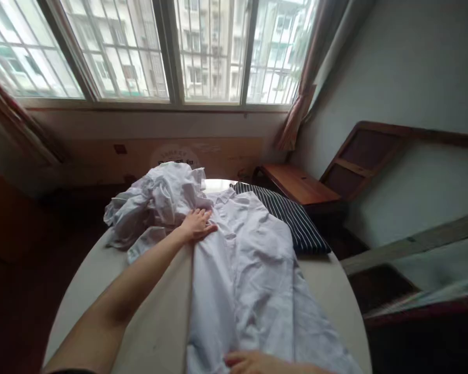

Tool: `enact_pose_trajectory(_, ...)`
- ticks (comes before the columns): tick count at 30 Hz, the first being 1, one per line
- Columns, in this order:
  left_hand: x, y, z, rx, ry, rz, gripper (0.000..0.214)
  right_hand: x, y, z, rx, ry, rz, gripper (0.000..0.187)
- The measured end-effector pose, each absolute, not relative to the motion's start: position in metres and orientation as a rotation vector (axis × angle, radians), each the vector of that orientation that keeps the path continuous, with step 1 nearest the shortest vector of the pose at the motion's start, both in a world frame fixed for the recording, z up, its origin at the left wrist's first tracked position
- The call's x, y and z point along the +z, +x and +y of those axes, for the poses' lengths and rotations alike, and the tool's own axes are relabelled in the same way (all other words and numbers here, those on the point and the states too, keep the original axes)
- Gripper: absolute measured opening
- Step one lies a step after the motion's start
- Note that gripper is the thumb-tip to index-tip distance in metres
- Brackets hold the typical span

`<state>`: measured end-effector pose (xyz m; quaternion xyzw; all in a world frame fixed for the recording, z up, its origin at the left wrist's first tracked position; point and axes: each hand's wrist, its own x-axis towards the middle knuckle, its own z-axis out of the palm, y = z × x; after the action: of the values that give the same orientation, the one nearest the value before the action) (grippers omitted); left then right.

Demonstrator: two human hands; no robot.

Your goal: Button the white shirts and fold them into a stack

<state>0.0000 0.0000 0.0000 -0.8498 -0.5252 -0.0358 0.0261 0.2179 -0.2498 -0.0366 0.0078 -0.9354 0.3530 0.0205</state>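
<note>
While our right hand (253, 362) lies on the near end of the white shirt (245, 270) at the bottom edge of the view, only its back shows, so we cannot tell whether the fingers pinch the cloth or merely rest on it. The shirt runs lengthwise down the middle of the round tabletop (159, 322), its left side lying along a fairly straight line. Farther out, our left hand (197, 226) is flat and open, palm down with fingers spread, gripping nothing and pressing the shirt near the shoulder. To smooth it well, we judge it best to anchor the near end and sweep the flat palm outward, so wrinkles run off the edge rather than bunch. Beyond lie a crumpled pile of white clothes (152, 208), touching the shirt, and a striped folded cloth (296, 223) just beside it on the right.
</note>
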Motion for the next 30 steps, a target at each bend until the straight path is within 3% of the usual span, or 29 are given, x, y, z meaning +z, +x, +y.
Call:
enact_pose_trajectory(3, 0.004, 0.006, 0.002, -0.165, -2.55, -1.69, 0.061, 0.025, 0.225, -0.18, 0.924, -0.417, -2.643, 0.025)
enact_pose_trajectory(5, 0.005, 0.01, 0.005, -0.223, -2.496, -1.703, 0.056, 0.049, 0.219, -0.118, 0.613, -0.793, -2.416, 0.022)
enact_pose_trajectory(9, -0.004, 0.015, 0.014, -0.288, -2.442, -1.744, 0.063, 0.049, 0.185, 0.014, 0.192, -1.262, -2.323, 0.041)
enact_pose_trajectory(12, -0.013, 0.015, 0.021, -0.237, -2.448, -1.864, 0.074, 0.032, 0.162, 0.069, 0.091, -1.445, -2.488, 0.031)
enact_pose_trajectory(18, -0.016, 0.012, 0.024, -0.19, -2.478, -1.893, 0.081, 0.01, 0.145, 0.091, 0.041, -1.504, -2.497, 0.024)
enact_pose_trajectory(24, -0.007, 0.012, 0.033, -0.187, -2.495, -1.838, 0.082, 0.015, 0.143, 0.106, 0.035, -1.698, -2.178, 0.039)
enact_pose_trajectory(30, -0.007, 0.012, 0.055, -0.158, -2.477, -1.808, 0.087, 0.01, 0.139, 0.096, 0.19, -1.418, -2.144, 0.027)
